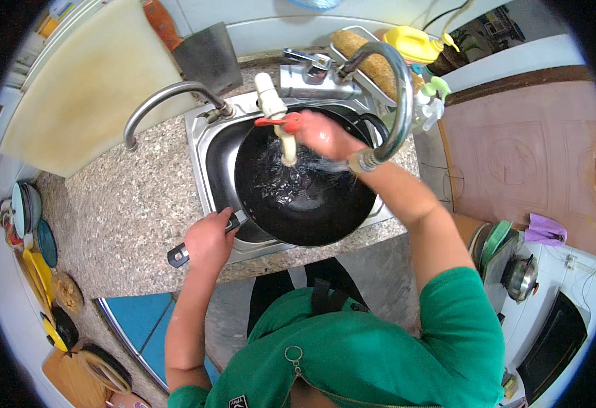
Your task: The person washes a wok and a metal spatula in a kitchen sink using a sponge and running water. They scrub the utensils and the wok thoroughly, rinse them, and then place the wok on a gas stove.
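My left hand (pixel 208 239) grips the black handle (pixel 178 256) of a large black wok (pixel 323 214), which rests tilted over a stainless steel sink (pixel 198 168). Water ripples inside the wok. My right hand (pixel 323 135) is blurred and wet, over the wok's far part. Its fingers are partly behind a cream plastic tap (pixel 288 150) with a red lever (pixel 277 121); whether they touch the lever or hold anything cannot be told. A curved metal faucet (pixel 405 97) arches over my right wrist, and a spray of water shows beside its mouth.
A second curved faucet (pixel 162 92) stands left of the sink. Behind it lean a large cutting board (pixel 94 86) and a cleaver (pixel 211 58). At the back right are a tray with a loofah (pixel 351 43), a yellow bottle (pixel 412 43) and a pump bottle (pixel 425 109). Granite counter (pixel 129 204) extends left.
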Available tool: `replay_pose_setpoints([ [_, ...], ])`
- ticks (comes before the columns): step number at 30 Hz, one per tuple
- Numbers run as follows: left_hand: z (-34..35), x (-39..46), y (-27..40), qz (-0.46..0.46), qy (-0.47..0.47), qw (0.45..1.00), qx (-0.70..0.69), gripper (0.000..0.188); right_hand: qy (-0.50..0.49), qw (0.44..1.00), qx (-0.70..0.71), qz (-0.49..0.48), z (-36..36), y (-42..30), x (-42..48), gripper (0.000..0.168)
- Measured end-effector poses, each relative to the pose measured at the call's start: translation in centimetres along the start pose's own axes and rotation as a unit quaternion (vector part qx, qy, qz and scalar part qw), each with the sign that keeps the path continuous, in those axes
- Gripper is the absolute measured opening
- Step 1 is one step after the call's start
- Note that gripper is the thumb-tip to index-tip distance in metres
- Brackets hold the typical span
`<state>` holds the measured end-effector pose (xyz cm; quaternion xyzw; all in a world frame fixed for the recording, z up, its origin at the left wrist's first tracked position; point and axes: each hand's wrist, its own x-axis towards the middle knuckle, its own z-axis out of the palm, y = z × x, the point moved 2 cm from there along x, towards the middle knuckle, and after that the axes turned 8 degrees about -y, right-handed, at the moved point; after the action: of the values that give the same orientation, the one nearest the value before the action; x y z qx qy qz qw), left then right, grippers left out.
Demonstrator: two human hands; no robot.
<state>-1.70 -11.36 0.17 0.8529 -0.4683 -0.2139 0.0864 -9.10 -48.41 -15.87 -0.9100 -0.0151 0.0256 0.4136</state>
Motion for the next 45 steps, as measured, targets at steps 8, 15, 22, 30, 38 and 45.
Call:
replay_pose_setpoints([
  [8,-0.9,-1.0,-0.2,-0.043,-0.014,0.999,0.005,0.042,0.014,0.980,-0.181,0.086,-4.1,-6.4,-11.8,0.020],
  [15,-0.6,-1.0,-0.2,-0.053,-0.038,0.998,0.008,0.043,-0.191,0.971,-0.117,0.084,1.1,-13.5,-13.1,0.019],
  [22,-0.7,-0.8,0.1,-0.053,-0.057,0.997,0.017,0.042,0.053,0.970,-0.224,0.073,-11.1,-3.2,-6.9,0.027],
  [30,-1.0,-1.0,0.2,-0.038,-0.030,0.999,0.015,0.041,0.058,0.929,-0.339,0.134,-10.4,-9.1,-15.3,0.024],
  [38,-0.7,-1.5,-0.5,-0.073,-0.060,0.995,0.012,0.042,0.035,0.982,-0.176,0.060,-5.2,-14.5,-11.9,0.027],
  [45,-0.9,-1.3,0.2,-0.044,-0.027,0.998,0.029,0.038,-0.006,0.948,-0.267,0.175,6.6,-11.2,-4.6,0.052],
])
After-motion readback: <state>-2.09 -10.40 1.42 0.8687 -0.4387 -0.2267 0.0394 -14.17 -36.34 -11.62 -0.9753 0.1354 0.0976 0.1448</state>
